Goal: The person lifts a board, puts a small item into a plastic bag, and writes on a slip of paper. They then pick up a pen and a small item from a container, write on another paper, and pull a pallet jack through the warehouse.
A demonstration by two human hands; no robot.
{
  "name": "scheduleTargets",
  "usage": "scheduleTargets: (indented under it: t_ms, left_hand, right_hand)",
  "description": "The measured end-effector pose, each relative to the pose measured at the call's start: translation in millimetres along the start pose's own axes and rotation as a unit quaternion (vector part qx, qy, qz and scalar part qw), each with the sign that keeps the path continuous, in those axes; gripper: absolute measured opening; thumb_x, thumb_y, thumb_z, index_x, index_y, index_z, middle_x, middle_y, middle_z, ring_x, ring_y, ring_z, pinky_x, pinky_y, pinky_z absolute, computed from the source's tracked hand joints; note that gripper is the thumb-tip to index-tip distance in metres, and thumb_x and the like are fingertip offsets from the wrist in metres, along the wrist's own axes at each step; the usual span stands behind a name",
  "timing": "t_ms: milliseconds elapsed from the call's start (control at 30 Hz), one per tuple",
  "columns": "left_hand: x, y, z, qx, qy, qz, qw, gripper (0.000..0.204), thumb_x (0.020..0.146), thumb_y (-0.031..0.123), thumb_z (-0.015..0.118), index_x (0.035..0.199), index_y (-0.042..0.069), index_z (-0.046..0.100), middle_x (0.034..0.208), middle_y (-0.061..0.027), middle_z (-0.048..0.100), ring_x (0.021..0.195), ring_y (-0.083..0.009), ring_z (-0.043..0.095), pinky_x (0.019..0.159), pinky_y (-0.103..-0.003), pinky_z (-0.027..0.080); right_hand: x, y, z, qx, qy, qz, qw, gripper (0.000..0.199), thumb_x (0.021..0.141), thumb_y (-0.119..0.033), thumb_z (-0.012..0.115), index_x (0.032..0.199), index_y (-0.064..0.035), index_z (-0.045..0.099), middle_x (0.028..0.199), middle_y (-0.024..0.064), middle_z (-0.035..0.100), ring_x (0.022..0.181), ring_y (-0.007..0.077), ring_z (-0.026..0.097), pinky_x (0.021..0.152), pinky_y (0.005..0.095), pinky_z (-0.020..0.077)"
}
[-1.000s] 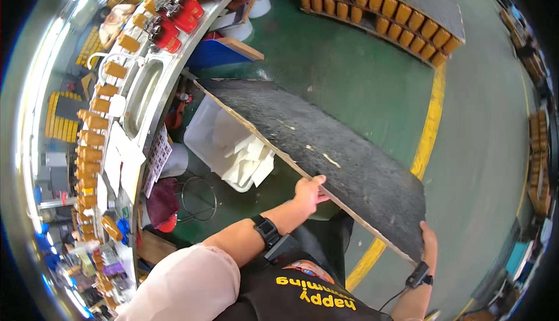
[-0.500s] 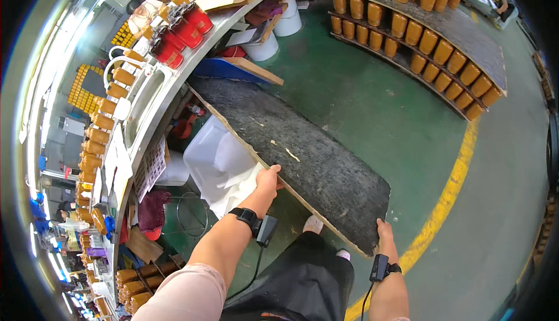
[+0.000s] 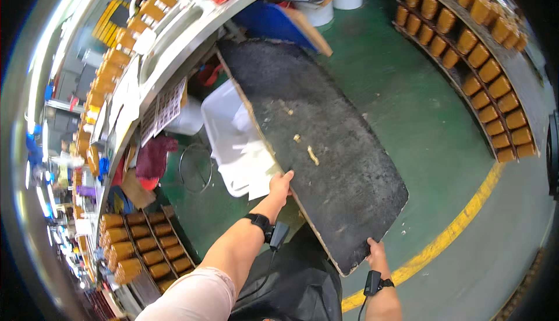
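A long dark board with pale, worn edges stretches away from me above the floor, its broad black face showing. My left hand is closed on its left long edge, partway along. At the near right corner, my right hand grips the board with the thumb on top; its other fingers are hidden underneath. A few pale yellowish scraps lie on the board's face. Beside my left hand, partly behind the board, a white plastic bin holds pale sheets.
A curved counter with a sink and rows of brown-filled jars runs along the left. Racks of similar jars stand at the far right, and more jars at lower left. A blue panel leans past the board's far end. A yellow line crosses the floor.
My view has turned, so the counter and racks sit differently. The board's face shows broader now and its far end sits higher in view. Both hands keep their hold on it.
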State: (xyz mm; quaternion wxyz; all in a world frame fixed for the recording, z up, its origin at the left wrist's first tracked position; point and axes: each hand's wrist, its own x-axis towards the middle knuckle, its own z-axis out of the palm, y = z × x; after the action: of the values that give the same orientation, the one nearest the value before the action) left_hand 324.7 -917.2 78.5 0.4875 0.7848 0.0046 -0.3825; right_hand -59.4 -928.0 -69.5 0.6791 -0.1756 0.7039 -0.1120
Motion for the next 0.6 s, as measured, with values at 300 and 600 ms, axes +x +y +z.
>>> scheduleTargets:
  t_ms: [300, 600]
  left_hand:
    - [-84.1, -64.6, -145.2, 0.058, 0.042, 0.097, 0.993, 0.044, 0.081, 0.030, 0.061, 0.113, 0.000, 0.052, 0.092, -0.0138, 0.062, 0.079, -0.0225, 0.060, 0.068, -0.035, 0.048]
    - [-426.6, 19.2, -562.5, 0.130, -0.018, 0.124, 0.984, 0.028, 0.087, 0.030, 0.055, 0.098, 0.006, 0.065, 0.094, -0.0081, 0.065, 0.088, -0.0191, 0.061, 0.080, -0.031, 0.047]
  right_hand:
    - [-101.3, 92.8, 49.1, -0.155, -0.039, 0.114, 0.980, 0.054, 0.085, -0.028, 0.058, 0.126, -0.0018, 0.036, 0.121, 0.0194, 0.046, 0.097, 0.0352, 0.056, 0.070, 0.0561, 0.0471]
    - [-550.5, 38.7, 158.5, -0.186, -0.200, -0.216, 0.937, 0.034, 0.087, -0.024, 0.057, 0.117, -0.0101, 0.050, 0.089, 0.0029, 0.057, 0.073, 0.0141, 0.055, 0.058, 0.0319, 0.0489]
